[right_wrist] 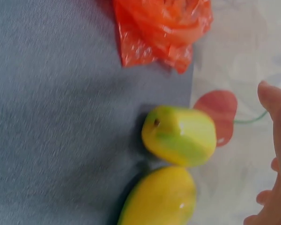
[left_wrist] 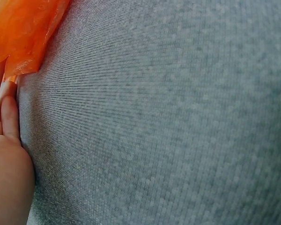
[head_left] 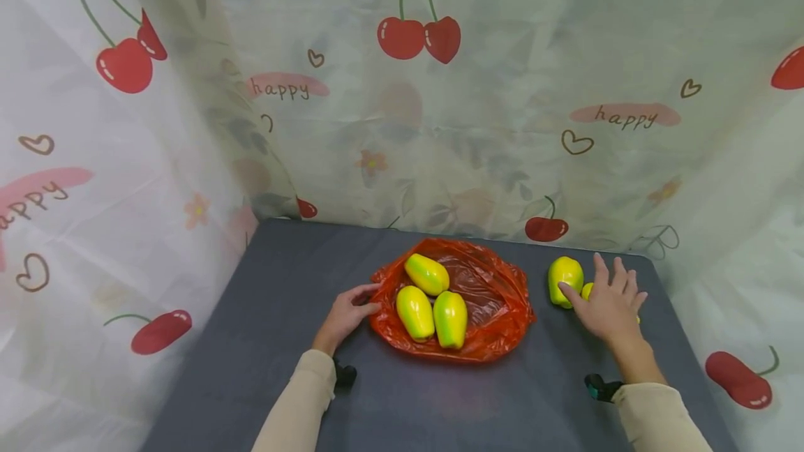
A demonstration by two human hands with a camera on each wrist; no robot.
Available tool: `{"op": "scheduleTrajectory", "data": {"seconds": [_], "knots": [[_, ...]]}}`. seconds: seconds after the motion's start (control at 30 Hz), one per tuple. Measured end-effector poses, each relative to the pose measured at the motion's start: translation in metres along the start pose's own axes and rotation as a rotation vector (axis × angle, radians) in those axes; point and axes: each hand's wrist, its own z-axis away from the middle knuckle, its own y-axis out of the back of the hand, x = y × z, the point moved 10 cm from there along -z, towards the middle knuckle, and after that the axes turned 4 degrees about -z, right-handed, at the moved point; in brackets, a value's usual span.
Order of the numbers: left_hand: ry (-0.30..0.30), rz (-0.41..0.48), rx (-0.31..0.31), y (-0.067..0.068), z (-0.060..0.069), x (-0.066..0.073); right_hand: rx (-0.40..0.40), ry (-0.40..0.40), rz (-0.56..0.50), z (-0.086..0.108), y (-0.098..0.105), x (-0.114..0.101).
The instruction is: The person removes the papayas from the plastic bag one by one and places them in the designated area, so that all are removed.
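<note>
A red plastic bag lies spread on the dark table, with three glossy yellow-green mangoes on its left part. At the bag's left edge my left hand pinches the rim between thumb and fingers. In the left wrist view, the thin orange-red plastic meets those fingers, partly cut off by the frame. My right hand hovers with fingers spread over more mangoes right of the bag. One mango shows beside the thumb; another is mostly hidden by the hand in the head view.
The grey table meets a cherry-printed curtain along its back, and similar cloth hangs at both sides. Dark straps with small devices sit at the wrists.
</note>
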Motion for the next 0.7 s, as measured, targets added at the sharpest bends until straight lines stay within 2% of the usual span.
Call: {"op": "scheduleTrajectory", "data": {"seconds": [0.17,0.53,0.7], "knots": [[0.004,-0.001,0.003,0.0,0.0,-0.001,-0.01,0.062,0.021,0.001,-0.006,-0.022],[-0.006,0.002,-0.001,0.0,0.001,0.0,-0.116,0.145,0.068,0.009,-0.027,-0.067],[0.003,-0.004,-0.001,0.001,0.001,-0.001,-0.122,0.194,0.079,0.013,-0.036,-0.087]]}}
